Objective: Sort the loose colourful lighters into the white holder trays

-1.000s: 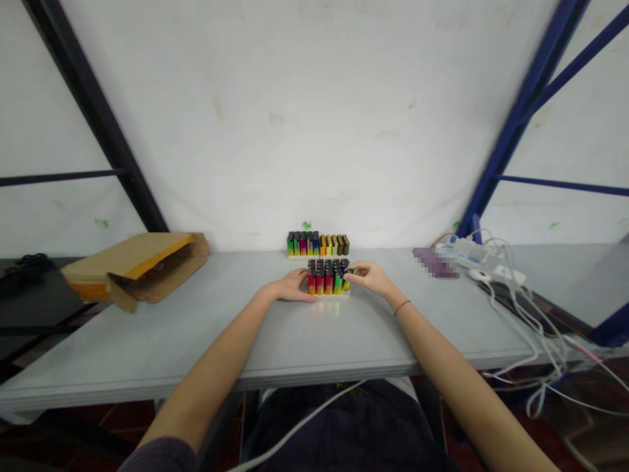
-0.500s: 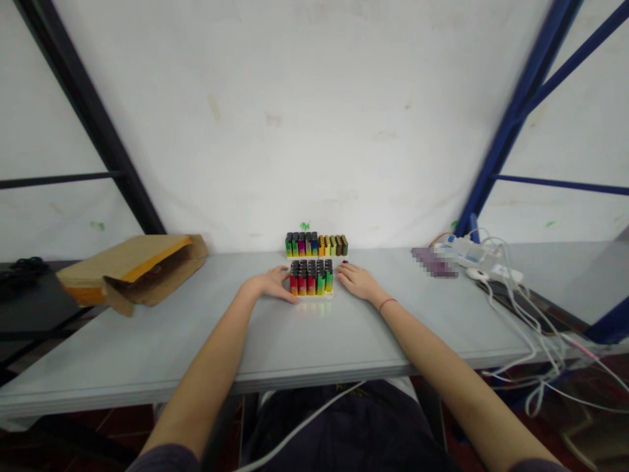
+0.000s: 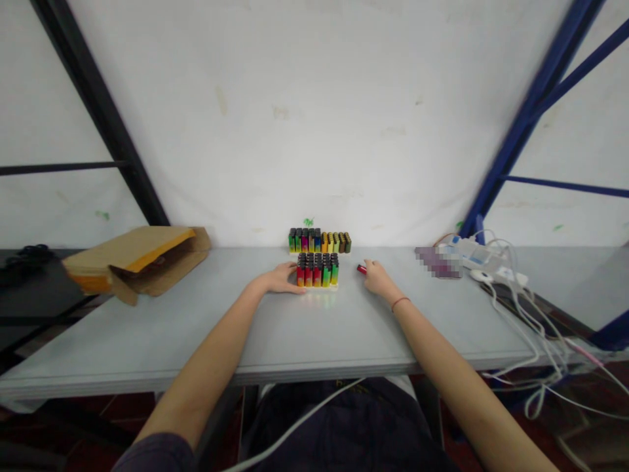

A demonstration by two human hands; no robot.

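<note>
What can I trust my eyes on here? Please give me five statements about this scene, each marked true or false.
1. The bare left hand is at the left side of the front block of upright red and green lighters. True.
2. The bare right hand has nothing at its fingers. False: a slim red object is there.
3. The open brown cardboard package lies right of the lighters. False: it lies left.
4. A thin red cord circles the right wrist. True.
5. Another multicoloured lighter row stands behind that block. True.
</note>
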